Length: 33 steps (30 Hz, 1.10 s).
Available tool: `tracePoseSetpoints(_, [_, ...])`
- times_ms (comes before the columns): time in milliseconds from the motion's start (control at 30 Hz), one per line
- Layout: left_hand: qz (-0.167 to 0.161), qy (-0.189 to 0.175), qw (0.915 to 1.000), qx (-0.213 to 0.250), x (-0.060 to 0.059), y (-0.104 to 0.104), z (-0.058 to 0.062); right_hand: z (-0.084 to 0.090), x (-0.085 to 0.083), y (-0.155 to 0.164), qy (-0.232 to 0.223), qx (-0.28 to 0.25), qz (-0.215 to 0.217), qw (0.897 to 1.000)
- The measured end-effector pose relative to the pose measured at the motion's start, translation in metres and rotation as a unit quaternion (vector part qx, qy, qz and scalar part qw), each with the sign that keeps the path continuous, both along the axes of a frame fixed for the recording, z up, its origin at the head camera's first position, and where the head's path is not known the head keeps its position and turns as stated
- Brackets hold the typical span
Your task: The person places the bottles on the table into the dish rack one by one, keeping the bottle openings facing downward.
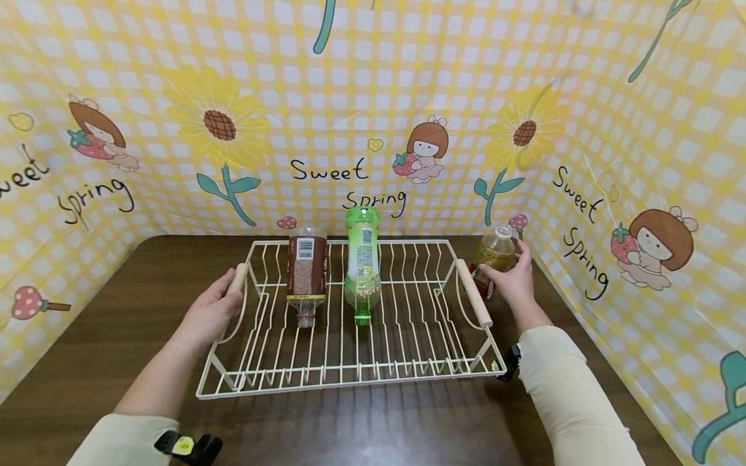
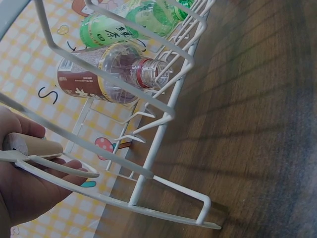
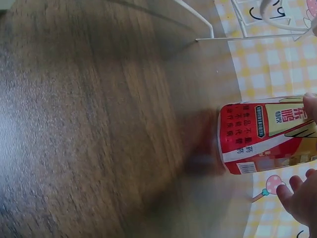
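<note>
Right hand (image 1: 511, 279) grasps the upright red-label bottle (image 1: 494, 257) at the wire rack's (image 1: 350, 378) three o'clock; left hand (image 1: 208, 315) clasps the rack's wooden handle (image 1: 237, 279).

In the right wrist view, the red-labelled bottle (image 3: 267, 134) is cut off at the right edge; its cap is not shown. The table (image 3: 99, 124) is blurred, possibly by motion. The left hand (image 2: 25, 188) is cropped at lower left.

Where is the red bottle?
In the head view, the red bottle stands on the table, right of the rack, held by the right hand.
</note>
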State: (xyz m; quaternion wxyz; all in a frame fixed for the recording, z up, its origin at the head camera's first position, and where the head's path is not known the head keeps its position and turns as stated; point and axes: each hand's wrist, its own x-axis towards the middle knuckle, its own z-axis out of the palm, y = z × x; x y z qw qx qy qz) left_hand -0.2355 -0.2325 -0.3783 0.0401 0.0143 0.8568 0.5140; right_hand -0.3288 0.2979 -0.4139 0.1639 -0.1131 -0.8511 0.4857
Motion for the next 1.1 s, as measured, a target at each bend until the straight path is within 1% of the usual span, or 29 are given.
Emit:
tracePoseSetpoints(133, [-0.001, 0.002, 1.0, 0.006, 0.0, 0.001, 0.0, -0.005, -0.001, 0.0, 0.007, -0.005, 0.003, 1.0])
tracePoseSetpoints(267, [0.0, 0.0, 1.0, 0.001, -0.001, 0.001, 0.0, -0.008, -0.001, -0.001, 0.015, -0.017, 0.006, 1.0])
tracePoseSetpoints(467, [-0.003, -0.014, 0.9999, -0.006, -0.001, 0.0, 0.001, -0.008, 0.0, -0.003, 0.02, -0.035, 0.007, 0.999])
tracePoseSetpoints(600, [-0.005, -0.013, 0.9999, -0.005, 0.0, 0.0, 0.002, -0.008, 0.0, -0.003, 0.02, -0.038, 0.002, 0.999])
tracePoseSetpoints(867, [-0.007, -0.016, 0.9999, 0.002, 0.002, 0.002, 0.004, -0.002, 0.007, -0.003, 0.021, -0.046, -0.004, 0.999])
tracePoseSetpoints(1100, [-0.005, -0.015, 0.9998, -0.008, 0.002, 0.002, 0.004, 0.014, 0.02, -0.006, 0.026, -0.074, 0.001, 0.997])
